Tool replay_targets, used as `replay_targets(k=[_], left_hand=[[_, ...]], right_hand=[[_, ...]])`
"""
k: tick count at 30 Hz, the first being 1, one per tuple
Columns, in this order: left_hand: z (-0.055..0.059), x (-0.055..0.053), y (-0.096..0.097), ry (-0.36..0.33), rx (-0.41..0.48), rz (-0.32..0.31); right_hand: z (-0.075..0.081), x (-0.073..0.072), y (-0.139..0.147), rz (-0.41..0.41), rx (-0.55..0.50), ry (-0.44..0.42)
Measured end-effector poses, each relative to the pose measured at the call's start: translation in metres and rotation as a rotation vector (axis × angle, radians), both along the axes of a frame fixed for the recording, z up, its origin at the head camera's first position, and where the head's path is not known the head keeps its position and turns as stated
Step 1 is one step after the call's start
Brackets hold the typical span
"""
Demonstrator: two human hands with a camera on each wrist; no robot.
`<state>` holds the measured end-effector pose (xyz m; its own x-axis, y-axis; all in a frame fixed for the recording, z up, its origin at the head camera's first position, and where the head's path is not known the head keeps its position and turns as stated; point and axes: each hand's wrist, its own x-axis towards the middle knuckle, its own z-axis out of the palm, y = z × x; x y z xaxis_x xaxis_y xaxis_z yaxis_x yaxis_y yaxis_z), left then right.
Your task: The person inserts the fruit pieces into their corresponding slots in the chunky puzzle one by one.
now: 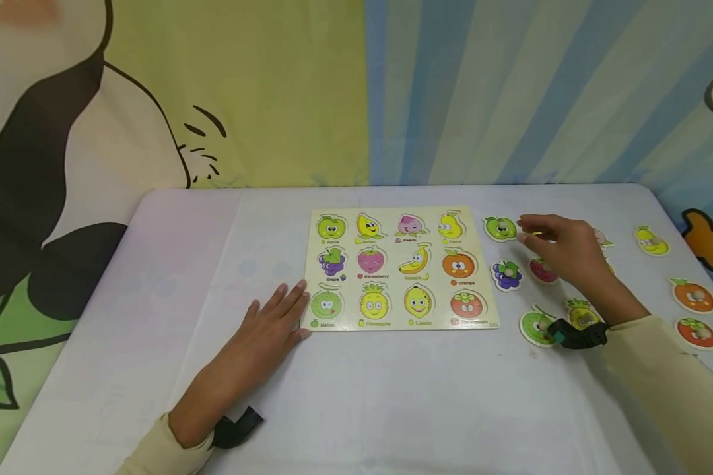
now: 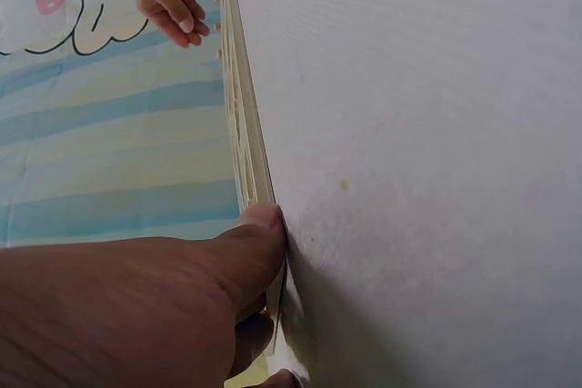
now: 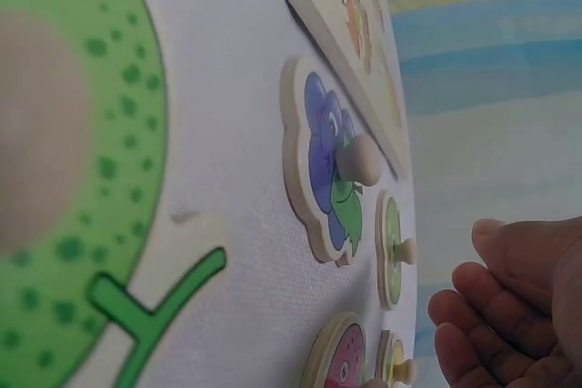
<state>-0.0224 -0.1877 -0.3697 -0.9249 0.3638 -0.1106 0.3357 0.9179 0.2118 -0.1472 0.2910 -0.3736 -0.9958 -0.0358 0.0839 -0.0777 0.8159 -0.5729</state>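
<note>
A cream puzzle board (image 1: 397,310) printed with fruit faces lies mid-table. My left hand (image 1: 267,336) rests at its lower left corner, fingers extended and fingertips on the board's left edge; in the left wrist view the thumb (image 2: 250,247) touches the board's side. Over the loose pieces to the right hovers my right hand (image 1: 570,254), thumb and fingers apart with nothing between them. Nearest its fingertips is the green apple piece (image 1: 501,229). The knobbed grape piece (image 3: 323,161) and the melon piece (image 3: 127,124) stand out in the right wrist view.
Around the right hand lie the strawberry piece (image 1: 543,270) and pineapple piece (image 1: 582,315), with other pieces partly hidden beneath it. Further right are a pear piece (image 1: 652,241), an orange piece (image 1: 693,297) and a persimmon piece (image 1: 697,333). A printed curtain (image 1: 309,92) backs the table.
</note>
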Motion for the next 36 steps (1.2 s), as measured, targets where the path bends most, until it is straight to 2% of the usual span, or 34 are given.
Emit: replay_targets(k=[2,4,7,9,11,15,20,25,30,36], left_hand=[[-0.001,-0.001,0.0,0.0,-0.005,0.002],[-0.001,-0.001,0.0,-0.002,-0.007,0.003],[0.0,-0.001,0.0,0.001,-0.012,0.008],[0.0,0.0,0.001,0.003,-0.009,0.011],[0.001,0.0,0.001,0.006,-0.009,0.014],[0.001,0.0,0.002,0.001,-0.013,0.016],[0.002,-0.001,0.002,0.006,-0.015,0.008],[0.003,-0.001,0.002,0.002,-0.005,0.01],[0.002,-0.001,0.001,-0.001,-0.005,0.008],[0.002,0.0,0.001,-0.006,-0.005,0.009]], right_hand=[[-0.001,-0.006,0.0,-0.012,0.003,-0.038],[-0.011,-0.016,0.006,-0.014,0.019,-0.047],[-0.001,-0.017,-0.002,-0.016,0.012,-0.082],[-0.004,-0.019,-0.002,-0.015,0.029,-0.071],[0.007,-0.016,-0.013,-0.026,0.027,-0.09],[0.014,-0.013,-0.024,-0.013,-0.018,-0.115],[0.016,-0.018,-0.031,0.033,-0.041,-0.124],[0.017,-0.026,-0.037,0.041,-0.032,-0.145],[0.016,-0.033,-0.039,0.033,0.0,-0.182],[0.016,-0.036,-0.043,0.045,0.058,-0.178]])
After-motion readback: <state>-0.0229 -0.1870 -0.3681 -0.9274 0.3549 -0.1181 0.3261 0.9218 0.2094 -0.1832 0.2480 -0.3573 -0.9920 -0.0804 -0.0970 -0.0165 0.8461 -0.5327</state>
